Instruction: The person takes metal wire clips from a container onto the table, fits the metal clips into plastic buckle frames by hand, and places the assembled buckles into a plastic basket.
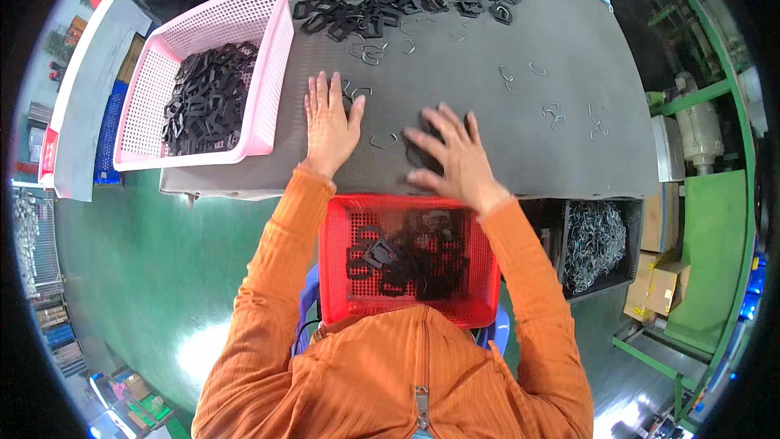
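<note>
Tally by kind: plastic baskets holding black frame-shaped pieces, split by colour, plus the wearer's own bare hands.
Pink perforated plastic basket: 1
Red perforated plastic basket: 1
Bare hands, left hand and right hand: 2
Total: 4

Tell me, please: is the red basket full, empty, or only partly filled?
Partly filled. Inside the red basket, black pieces lie in a loose heap, and bare red mesh shows beside them.

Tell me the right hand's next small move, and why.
Probably draw the right hand toward the red basket: dark, blurred pieces seem to lie under that hand near the table edge, and the basket beside that edge holds black pieces.
</note>
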Demonstrator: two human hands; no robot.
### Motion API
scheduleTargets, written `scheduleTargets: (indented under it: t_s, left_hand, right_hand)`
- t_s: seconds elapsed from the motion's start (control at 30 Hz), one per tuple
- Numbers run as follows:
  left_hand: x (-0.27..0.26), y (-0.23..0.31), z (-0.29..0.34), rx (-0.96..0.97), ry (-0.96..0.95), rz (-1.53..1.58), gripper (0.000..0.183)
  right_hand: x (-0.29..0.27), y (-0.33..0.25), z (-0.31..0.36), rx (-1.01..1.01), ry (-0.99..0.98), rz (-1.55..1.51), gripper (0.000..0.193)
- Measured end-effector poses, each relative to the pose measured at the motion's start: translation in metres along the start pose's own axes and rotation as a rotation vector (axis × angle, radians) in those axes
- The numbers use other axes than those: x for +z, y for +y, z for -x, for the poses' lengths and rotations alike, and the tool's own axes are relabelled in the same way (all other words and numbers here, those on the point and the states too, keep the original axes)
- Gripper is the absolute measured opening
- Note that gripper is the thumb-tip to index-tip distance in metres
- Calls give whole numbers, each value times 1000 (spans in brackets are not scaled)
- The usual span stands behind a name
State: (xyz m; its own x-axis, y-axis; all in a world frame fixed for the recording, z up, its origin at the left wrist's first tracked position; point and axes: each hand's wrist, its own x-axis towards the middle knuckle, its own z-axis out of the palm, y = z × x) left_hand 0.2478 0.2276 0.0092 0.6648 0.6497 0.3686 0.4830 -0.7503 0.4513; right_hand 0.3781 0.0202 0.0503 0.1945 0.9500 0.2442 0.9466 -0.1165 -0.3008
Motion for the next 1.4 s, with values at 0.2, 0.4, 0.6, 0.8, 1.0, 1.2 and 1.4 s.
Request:
scheduleTargets:
  t_s: [0.2,0.4,0.6,0.8,1.0,1.2,1.4]
  left_hand:
    - [32,12,-61,39,-161,-200,70]
    - [54,50,-95,213,-178,6,69]
    - [90,85,-123,445,-361,96,67]
    - [106,97,-140,330,-264,-34,63]
    - [110,102,-148,279,-212,20,48]
    - [88,100,-147,402,-144,201,23]
    - [58,93,-109,418,-229,163,23]
  right_hand:
    - [-19,-52,71,-141,-123,-320,44]
    - [-59,108,92,587,465,261,51]
    - [-60,250,70,1051,306,351,63]
    - [-20,211,-39,580,162,192,60]
    - [3,182,-105,408,126,208,51]
    - [-3,158,-78,257,25,33,43]
    - [-33,101,-32,248,89,-46,37]
